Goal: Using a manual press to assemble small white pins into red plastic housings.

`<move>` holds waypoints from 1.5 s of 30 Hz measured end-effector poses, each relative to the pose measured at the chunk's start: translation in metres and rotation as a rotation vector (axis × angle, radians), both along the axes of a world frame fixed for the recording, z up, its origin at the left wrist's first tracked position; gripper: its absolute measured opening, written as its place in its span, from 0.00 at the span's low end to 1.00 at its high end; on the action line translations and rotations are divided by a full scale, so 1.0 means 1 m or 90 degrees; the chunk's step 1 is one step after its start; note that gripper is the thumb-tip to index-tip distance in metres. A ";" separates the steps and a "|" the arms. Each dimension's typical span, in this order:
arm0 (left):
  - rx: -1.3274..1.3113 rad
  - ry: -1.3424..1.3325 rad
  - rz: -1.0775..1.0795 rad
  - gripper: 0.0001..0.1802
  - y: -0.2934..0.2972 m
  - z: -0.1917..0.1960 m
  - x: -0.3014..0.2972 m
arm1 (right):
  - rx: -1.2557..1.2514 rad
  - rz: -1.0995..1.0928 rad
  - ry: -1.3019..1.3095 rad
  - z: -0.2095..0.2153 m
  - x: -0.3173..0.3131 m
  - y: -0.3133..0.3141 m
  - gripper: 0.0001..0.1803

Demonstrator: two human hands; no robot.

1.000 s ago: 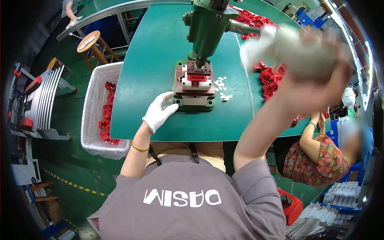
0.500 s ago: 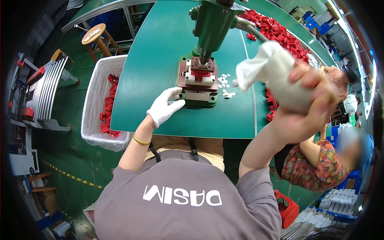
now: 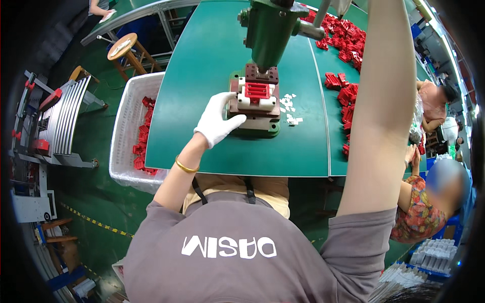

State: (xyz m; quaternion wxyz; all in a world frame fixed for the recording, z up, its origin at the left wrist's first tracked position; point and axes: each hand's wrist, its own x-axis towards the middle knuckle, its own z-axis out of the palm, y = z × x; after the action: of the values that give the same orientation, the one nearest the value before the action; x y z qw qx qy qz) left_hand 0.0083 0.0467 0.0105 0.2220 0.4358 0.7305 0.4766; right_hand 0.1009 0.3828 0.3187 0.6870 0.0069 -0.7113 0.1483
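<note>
— Where are you at the green press (image 3: 270, 30)?

— My gloved left hand (image 3: 218, 120) steadies the fixture (image 3: 255, 108), fingers loosely curled against its side; the red part (image 3: 257, 91) sits just beyond my fingertips.

— And your right?

— It's raised out of view, so I can't tell its grip. Next, I judge, comes a firm lever pull.

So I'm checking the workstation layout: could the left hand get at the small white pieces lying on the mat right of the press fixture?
Probably not directly. The left hand rests on the fixture's left side, and the fixture and green press stand between it and the white pieces; it would have to reach around the near side.
</note>
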 end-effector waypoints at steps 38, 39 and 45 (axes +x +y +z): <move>0.096 0.227 0.018 0.37 0.007 0.016 0.053 | -0.978 0.508 -0.114 -0.343 0.085 -0.246 0.20; 0.084 0.196 0.007 0.38 0.005 0.014 0.051 | -0.979 0.509 -0.114 -0.342 0.086 -0.247 0.20; 0.065 -0.096 -0.086 0.42 -0.005 0.009 0.041 | -0.818 0.402 -0.163 -0.337 0.092 -0.255 0.19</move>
State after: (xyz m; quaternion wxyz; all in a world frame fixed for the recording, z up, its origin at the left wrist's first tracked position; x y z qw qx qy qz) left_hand 0.0494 0.0413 0.0197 0.2856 0.4573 0.6556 0.5287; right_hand 0.1929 0.1276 -0.0182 0.3913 -0.2104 -0.5230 0.7274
